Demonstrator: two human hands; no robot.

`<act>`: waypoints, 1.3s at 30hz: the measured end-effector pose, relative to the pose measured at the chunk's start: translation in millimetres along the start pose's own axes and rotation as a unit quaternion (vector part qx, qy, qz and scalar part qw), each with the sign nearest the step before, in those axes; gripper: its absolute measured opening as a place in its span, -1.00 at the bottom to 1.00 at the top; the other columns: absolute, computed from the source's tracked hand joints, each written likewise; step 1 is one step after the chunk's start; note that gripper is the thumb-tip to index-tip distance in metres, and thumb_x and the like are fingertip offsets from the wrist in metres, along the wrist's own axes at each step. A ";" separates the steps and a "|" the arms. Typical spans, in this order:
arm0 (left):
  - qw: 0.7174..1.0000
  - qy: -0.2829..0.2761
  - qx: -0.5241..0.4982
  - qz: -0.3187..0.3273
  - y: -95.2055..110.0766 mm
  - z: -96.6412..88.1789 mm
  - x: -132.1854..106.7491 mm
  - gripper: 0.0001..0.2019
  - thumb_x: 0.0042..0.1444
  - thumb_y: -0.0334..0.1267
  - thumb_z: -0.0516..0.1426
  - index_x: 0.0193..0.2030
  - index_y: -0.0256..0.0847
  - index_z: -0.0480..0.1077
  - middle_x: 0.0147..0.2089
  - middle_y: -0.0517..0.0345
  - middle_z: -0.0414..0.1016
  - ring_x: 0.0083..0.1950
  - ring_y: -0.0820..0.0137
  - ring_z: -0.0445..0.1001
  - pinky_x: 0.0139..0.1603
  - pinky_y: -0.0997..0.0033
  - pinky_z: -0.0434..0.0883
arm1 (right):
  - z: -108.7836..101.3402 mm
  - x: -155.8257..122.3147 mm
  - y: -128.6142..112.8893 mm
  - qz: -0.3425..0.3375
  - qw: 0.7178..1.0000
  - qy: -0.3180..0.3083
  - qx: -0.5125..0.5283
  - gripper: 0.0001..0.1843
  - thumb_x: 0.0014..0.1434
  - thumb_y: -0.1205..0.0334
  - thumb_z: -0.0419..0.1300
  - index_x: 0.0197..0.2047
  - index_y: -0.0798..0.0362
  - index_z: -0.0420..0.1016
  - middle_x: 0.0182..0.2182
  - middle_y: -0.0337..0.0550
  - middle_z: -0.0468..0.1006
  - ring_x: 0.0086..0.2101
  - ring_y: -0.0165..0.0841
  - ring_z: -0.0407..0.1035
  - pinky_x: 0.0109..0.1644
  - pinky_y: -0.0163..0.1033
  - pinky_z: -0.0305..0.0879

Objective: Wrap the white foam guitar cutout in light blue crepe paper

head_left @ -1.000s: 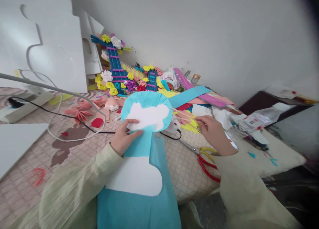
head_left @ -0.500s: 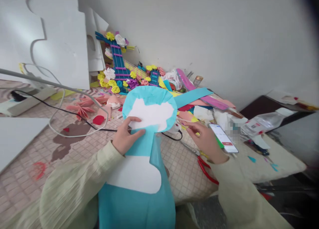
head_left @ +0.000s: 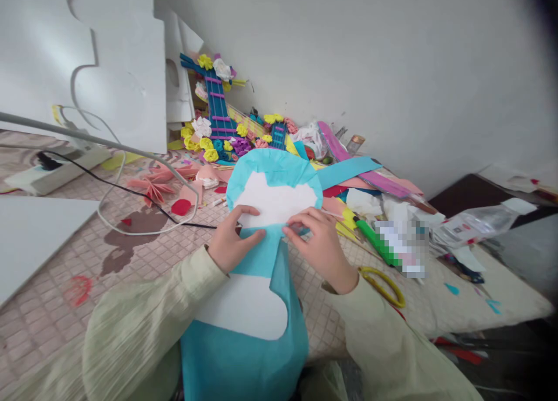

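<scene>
A flat white cardboard cutout [head_left: 248, 308] with a rounded head and narrower neck lies in front of me. Light-blue crepe paper [head_left: 244, 360] hangs below it and is folded over the rim of the head, leaving a ragged white middle bare. My left hand [head_left: 233, 238] grips the cutout at the neck's left side, thumb on the blue paper and fingers on the white. At the right side, where head meets neck, my right hand [head_left: 320, 244] pinches the blue paper edge between thumb and fingertips. Its other fingers are curled.
A blue paper guitar shape [head_left: 220, 110] with paper flowers leans at the back. White boards [head_left: 126, 70] stand left, near a power strip [head_left: 65, 168] and cables. Yellow-handled scissors [head_left: 386, 290], a green marker-like object [head_left: 377, 241] and a clear plastic bottle [head_left: 479, 224] lie right.
My right hand has moved left from beside the head to the paper edge at the neck. My left hand keeps its hold. The view has shifted slightly.
</scene>
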State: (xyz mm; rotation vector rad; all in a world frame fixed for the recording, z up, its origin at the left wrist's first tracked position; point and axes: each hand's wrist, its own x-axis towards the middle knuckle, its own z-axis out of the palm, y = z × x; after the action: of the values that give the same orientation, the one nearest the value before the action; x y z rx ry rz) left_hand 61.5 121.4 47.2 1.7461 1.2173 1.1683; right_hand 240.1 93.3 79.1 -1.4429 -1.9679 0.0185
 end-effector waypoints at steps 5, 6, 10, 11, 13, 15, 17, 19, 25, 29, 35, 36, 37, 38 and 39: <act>1.000 0.006 -0.009 0.007 -1.4 1.0 0.1 -0.73 -0.14 -0.26 0.18 -0.23 -0.18 0.33 -0.35 0.21 0.35 -0.43 0.45 0.28 -0.51 0.49 0.17 | -1.1 0.2 1.9 0.020 1.000 0.005 -0.004 -0.94 0.04 0.34 0.19 -0.45 0.04 0.45 -0.47 -0.23 0.43 -0.31 -0.33 0.33 -0.16 -0.18 0.08; 1.000 0.007 -0.010 0.008 -1.4 1.2 0.1 -0.74 -0.14 -0.26 0.18 -0.24 -0.17 0.33 -0.35 0.21 0.35 -0.42 0.45 0.29 -0.52 0.50 0.17 | -0.6 0.2 2.5 0.022 1.000 0.006 -0.006 -0.94 0.03 0.35 0.18 -0.46 0.04 0.44 -0.48 -0.23 0.43 -0.32 -0.33 0.33 -0.16 -0.18 0.08; 1.000 0.004 -0.011 -0.002 -1.8 2.3 -0.1 -0.74 -0.14 -0.25 0.18 -0.25 -0.17 0.33 -0.37 0.23 0.34 -0.44 0.46 0.27 -0.53 0.50 0.14 | 3.9 -0.5 2.6 0.021 1.000 0.015 -0.016 -0.92 0.01 0.37 0.18 -0.49 0.04 0.43 -0.51 -0.25 0.43 -0.36 -0.34 0.32 -0.14 -0.17 0.03; 1.000 0.004 -0.012 -0.006 -2.0 2.6 -0.3 -0.74 -0.13 -0.24 0.18 -0.24 -0.17 0.33 -0.38 0.23 0.33 -0.46 0.47 0.25 -0.54 0.50 0.13 | 5.2 -0.7 2.0 0.021 0.999 0.017 -0.020 -0.92 0.00 0.37 0.18 -0.50 0.04 0.43 -0.52 -0.25 0.43 -0.36 -0.35 0.32 -0.14 -0.17 0.02; 1.000 0.001 -0.012 -0.012 -2.4 3.1 -0.6 -0.75 -0.12 -0.23 0.17 -0.23 -0.17 0.33 -0.41 0.26 0.31 -0.50 0.49 0.21 -0.55 0.50 0.11 | 6.4 -0.8 0.8 0.022 0.999 0.022 -0.036 -0.91 -0.01 0.36 0.17 -0.52 0.04 0.42 -0.53 -0.27 0.42 -0.37 -0.35 0.31 -0.15 -0.17 0.00; 1.000 -0.007 -0.012 -0.016 -2.8 2.9 -0.8 -0.75 -0.10 -0.22 0.16 -0.23 -0.17 0.32 -0.45 0.28 0.27 -0.54 0.51 0.15 -0.56 0.50 0.09 | 3.4 0.5 2.7 0.025 0.997 0.040 -0.062 -0.90 -0.01 0.35 0.16 -0.53 0.04 0.41 -0.54 -0.28 0.42 -0.37 -0.35 0.30 -0.17 -0.17 -0.02; 1.000 -0.012 -0.018 -0.023 -3.1 2.1 -0.7 -0.75 -0.08 -0.21 0.16 -0.22 -0.18 0.31 -0.48 0.31 0.22 -0.57 0.53 0.11 -0.56 0.50 0.09 | -5.1 3.2 10.8 0.039 0.992 0.082 -0.086 -0.90 0.00 0.33 0.14 -0.52 0.03 0.41 -0.53 -0.26 0.43 -0.37 -0.33 0.30 -0.19 -0.17 -0.02; 0.999 -0.010 -0.026 -0.030 -3.3 0.6 -0.3 -0.74 -0.07 -0.18 0.16 -0.22 -0.18 0.29 -0.51 0.33 0.18 -0.58 0.53 0.08 -0.57 0.50 0.08 | -16.9 6.0 25.9 0.076 0.985 0.124 -0.093 -0.92 0.01 0.29 0.12 -0.49 0.04 0.41 -0.52 -0.23 0.43 -0.37 -0.32 0.29 -0.21 -0.19 0.01; 0.998 -0.007 -0.044 -0.034 -3.5 -2.7 1.6 -0.72 -0.07 -0.15 0.18 -0.21 -0.16 0.28 -0.54 0.34 0.15 -0.58 0.51 0.09 -0.58 0.50 0.08 | -21.3 0.6 78.8 0.168 0.982 0.052 -0.063 -0.70 0.13 0.08 0.02 -0.53 0.05 0.36 -0.61 -0.19 0.39 -0.54 -0.34 0.24 -0.45 -0.27 0.02; 0.998 0.000 -0.049 -0.035 -4.6 -2.9 2.6 -0.72 -0.08 -0.15 0.18 -0.22 -0.16 0.29 -0.48 0.30 0.19 -0.56 0.51 0.10 -0.57 0.51 0.12 | 6.5 -5.4 94.0 0.190 0.981 -0.024 -0.029 -0.63 0.06 0.00 0.11 -0.64 0.06 0.30 -0.64 -0.19 0.38 -0.57 -0.35 0.24 -0.52 -0.29 0.00; 0.999 0.012 -0.040 -0.031 -3.6 -4.1 3.7 -0.71 -0.08 -0.14 0.19 -0.22 -0.18 0.29 -0.37 0.24 0.25 -0.53 0.54 0.10 -0.55 0.52 0.13 | 29.8 8.1 107.4 0.264 0.961 -0.056 0.058 -0.74 0.12 0.11 0.14 -0.35 0.17 0.42 -0.38 -0.15 0.47 -0.37 -0.36 0.36 -0.31 -0.23 0.30; 0.999 0.013 -0.040 -0.030 -2.1 -4.9 3.8 -0.70 -0.08 -0.13 0.19 -0.22 -0.18 0.29 -0.36 0.24 0.25 -0.53 0.54 0.09 -0.55 0.52 0.13 | 30.4 10.2 108.8 0.277 0.955 -0.058 0.083 -0.75 0.16 0.13 0.11 -0.24 0.17 0.41 -0.30 -0.15 0.46 -0.33 -0.37 0.37 -0.27 -0.20 0.33; 0.998 0.014 -0.046 -0.032 0.0 -5.9 3.8 -0.70 -0.08 -0.12 0.19 -0.22 -0.17 0.28 -0.36 0.24 0.24 -0.54 0.55 0.08 -0.56 0.52 0.11 | 30.1 11.6 109.3 0.290 0.949 -0.055 0.111 -0.74 0.18 0.14 0.10 -0.16 0.16 0.39 -0.25 -0.16 0.45 -0.32 -0.39 0.38 -0.26 -0.20 0.36; 0.997 0.014 -0.059 -0.038 2.7 -7.3 3.9 -0.69 -0.09 -0.11 0.19 -0.21 -0.17 0.28 -0.37 0.26 0.24 -0.55 0.55 0.07 -0.57 0.52 0.10 | 28.9 12.2 108.8 0.301 0.942 -0.047 0.140 -0.74 0.18 0.15 0.09 -0.14 0.15 0.37 -0.26 -0.17 0.45 -0.35 -0.41 0.38 -0.30 -0.22 0.37; 0.996 0.014 -0.078 -0.046 5.7 -8.9 4.0 -0.67 -0.10 -0.10 0.19 -0.21 -0.17 0.27 -0.38 0.27 0.23 -0.56 0.55 0.07 -0.58 0.52 0.09 | 26.7 12.3 107.2 0.311 0.935 -0.031 0.171 -0.75 0.18 0.15 0.09 -0.17 0.16 0.37 -0.33 -0.19 0.46 -0.42 -0.43 0.38 -0.39 -0.26 0.35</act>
State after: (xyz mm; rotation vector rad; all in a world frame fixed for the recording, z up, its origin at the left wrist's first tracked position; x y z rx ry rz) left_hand 55.5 123.8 56.5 1.5471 1.1770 1.2030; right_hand 313.8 154.8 22.9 -1.7671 -1.3841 0.6604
